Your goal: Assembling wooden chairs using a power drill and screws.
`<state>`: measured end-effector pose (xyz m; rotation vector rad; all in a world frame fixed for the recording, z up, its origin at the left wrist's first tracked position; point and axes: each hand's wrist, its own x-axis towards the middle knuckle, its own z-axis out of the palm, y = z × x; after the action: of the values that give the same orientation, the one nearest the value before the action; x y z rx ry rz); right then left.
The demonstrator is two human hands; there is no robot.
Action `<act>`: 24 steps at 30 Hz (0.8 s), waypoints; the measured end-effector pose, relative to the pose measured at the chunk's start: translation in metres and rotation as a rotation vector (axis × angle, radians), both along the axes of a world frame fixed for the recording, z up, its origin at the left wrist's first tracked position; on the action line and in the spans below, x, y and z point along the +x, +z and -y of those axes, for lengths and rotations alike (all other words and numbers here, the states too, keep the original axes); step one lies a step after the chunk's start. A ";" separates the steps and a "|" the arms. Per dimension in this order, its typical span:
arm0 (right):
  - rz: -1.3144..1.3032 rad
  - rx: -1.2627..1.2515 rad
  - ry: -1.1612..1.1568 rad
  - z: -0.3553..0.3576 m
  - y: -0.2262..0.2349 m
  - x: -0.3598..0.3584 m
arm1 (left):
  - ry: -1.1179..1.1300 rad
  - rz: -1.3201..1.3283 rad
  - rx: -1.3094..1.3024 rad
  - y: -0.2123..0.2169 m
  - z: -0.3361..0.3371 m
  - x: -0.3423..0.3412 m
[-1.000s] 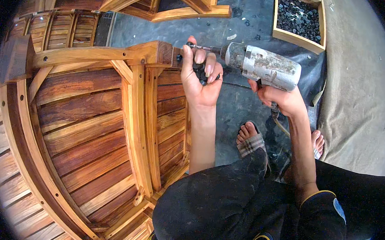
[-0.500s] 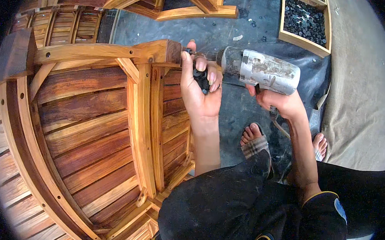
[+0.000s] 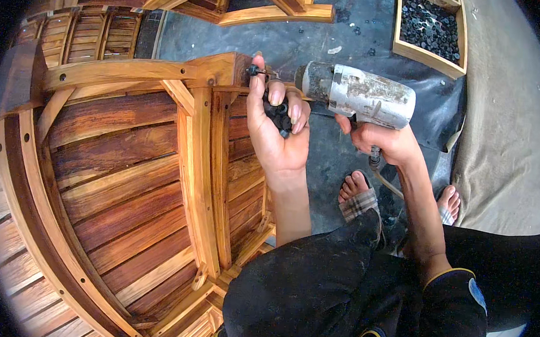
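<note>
My right hand [image 3: 386, 141] is wrapped round the grip of a worn, silver-grey corded power drill [image 3: 372, 97], whose nose points left. Curled fingers of my left hand [image 3: 284, 151] hold several small black plastic pieces [image 3: 277, 114] against the palm. At the fingertips and thumb of that hand, one black round-headed piece [image 3: 252, 71] sits at the end face of a wooden leg [image 3: 233, 72]. The drill's thin bit reaches toward it behind my fingers; whether the tip touches it I cannot tell. The leg belongs to a slatted wooden chair [image 3: 120, 158] lying tipped over on my left.
An open wooden box [image 3: 429, 62] of black pieces stands at the far right on a dark floor sheet [image 3: 353, 49]. Another wooden frame [image 3: 274, 17] lies at the top. A beige cloth [image 3: 504, 135] covers the right side. The drill's cord [image 3: 389, 184] hangs near my sandalled foot [image 3: 356, 190].
The drill and my right hand have shifted slightly left. The black piece at my left fingertips has moved left, up against the leg's end.
</note>
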<state>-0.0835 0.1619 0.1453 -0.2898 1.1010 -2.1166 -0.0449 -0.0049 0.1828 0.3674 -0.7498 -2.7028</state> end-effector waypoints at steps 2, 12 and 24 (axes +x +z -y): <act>0.003 -0.005 0.002 0.002 0.001 0.000 | -0.013 -0.014 0.032 0.000 0.003 0.001; 0.037 -0.034 -0.017 0.000 -0.003 0.002 | -0.028 -0.037 0.065 -0.004 0.002 0.002; 0.049 -0.049 -0.010 0.002 -0.004 0.002 | -0.034 -0.037 0.111 -0.004 0.003 0.004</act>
<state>-0.0812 0.1595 0.1409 -0.2550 1.0251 -2.1503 -0.0413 -0.0078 0.1792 0.3325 -0.6021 -2.7822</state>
